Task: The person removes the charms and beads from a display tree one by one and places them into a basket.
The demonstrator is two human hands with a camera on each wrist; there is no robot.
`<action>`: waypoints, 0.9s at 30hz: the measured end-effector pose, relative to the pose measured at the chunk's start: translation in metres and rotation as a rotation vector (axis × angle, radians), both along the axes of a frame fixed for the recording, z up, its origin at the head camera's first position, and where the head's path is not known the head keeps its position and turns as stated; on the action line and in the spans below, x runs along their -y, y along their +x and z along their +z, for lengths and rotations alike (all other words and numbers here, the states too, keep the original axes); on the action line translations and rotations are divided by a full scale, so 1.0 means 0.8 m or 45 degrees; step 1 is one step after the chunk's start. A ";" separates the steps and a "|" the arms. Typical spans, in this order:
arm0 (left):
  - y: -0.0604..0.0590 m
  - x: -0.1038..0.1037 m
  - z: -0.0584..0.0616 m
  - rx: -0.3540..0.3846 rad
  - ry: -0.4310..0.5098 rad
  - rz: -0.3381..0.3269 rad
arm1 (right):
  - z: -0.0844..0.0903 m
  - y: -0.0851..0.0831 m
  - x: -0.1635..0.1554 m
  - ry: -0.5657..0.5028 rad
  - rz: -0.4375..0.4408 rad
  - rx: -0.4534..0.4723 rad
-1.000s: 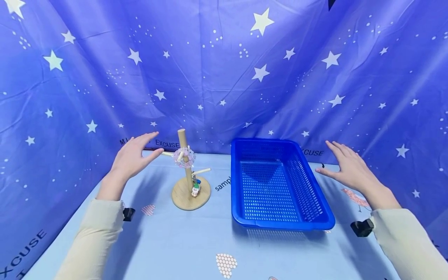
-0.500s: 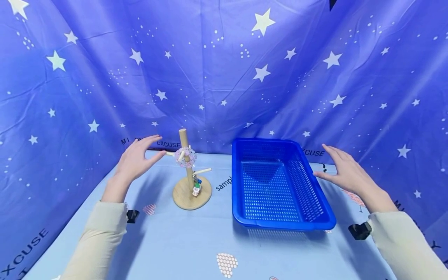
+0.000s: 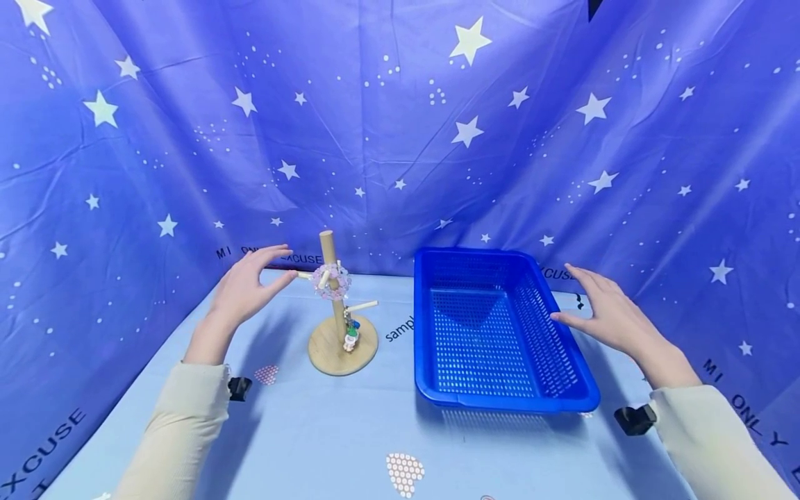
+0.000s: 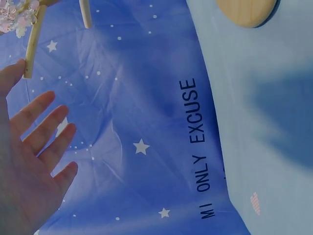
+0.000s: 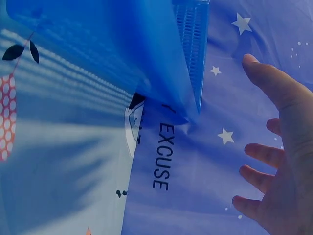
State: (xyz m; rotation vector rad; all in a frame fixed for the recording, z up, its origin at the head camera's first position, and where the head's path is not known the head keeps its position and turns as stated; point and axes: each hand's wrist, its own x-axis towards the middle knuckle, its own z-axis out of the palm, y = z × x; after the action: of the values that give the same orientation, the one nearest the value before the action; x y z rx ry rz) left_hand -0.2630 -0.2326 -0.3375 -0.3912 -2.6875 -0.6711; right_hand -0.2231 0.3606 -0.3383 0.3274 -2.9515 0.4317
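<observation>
A small wooden stand with pegs [image 3: 338, 319] rises from a round base. Around its upper pegs hangs a pink and clear beaded bracelet [image 3: 344, 283]. Lower down, a trinket with green, blue and white charms [image 3: 351, 336] dangles from a peg. My left hand [image 3: 245, 292] is raised left of the stand, fingers spread and holding nothing; in the left wrist view its thumb tip overlaps the end of a peg [image 4: 32, 54]. A blue plastic basket [image 3: 505, 401] with perforated walls sits right of the stand. My right hand [image 3: 615, 323], fingers extended, hovers beside the basket's right rim, holding nothing.
A pale blue cloth [image 3: 312, 444] printed with hearts and lettering covers the table. Behind and at the sides hangs a blue curtain [image 3: 375, 139] with stars, meeting the table's back edge. The basket's raised walls stand between the stand and my right hand.
My right hand has drifted left and slightly down, closer to the basket's rim. The left hand has shifted a little right toward the stand. Stand and basket keep their places.
</observation>
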 end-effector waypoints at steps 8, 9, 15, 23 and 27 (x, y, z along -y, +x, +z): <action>-0.001 -0.003 -0.006 -0.075 0.173 -0.023 | -0.003 0.005 0.019 0.042 0.031 -0.025; -0.002 -0.004 -0.007 -0.093 0.206 -0.037 | -0.004 0.006 0.021 0.040 0.034 -0.024; -0.002 -0.008 -0.012 -0.098 0.386 -0.100 | -0.003 0.012 0.035 0.053 0.041 -0.033; -0.003 -0.011 -0.009 0.067 0.562 -0.168 | -0.003 0.020 0.054 0.061 0.079 -0.049; -0.001 -0.008 -0.006 0.194 0.701 -0.237 | -0.005 0.024 0.065 0.062 0.112 -0.074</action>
State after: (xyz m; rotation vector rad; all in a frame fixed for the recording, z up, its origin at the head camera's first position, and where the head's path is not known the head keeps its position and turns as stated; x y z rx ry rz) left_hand -0.2640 -0.2260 -0.3423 -0.4534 -2.4722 -1.4962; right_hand -0.2039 0.3088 -0.3420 0.4688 -2.9026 0.3552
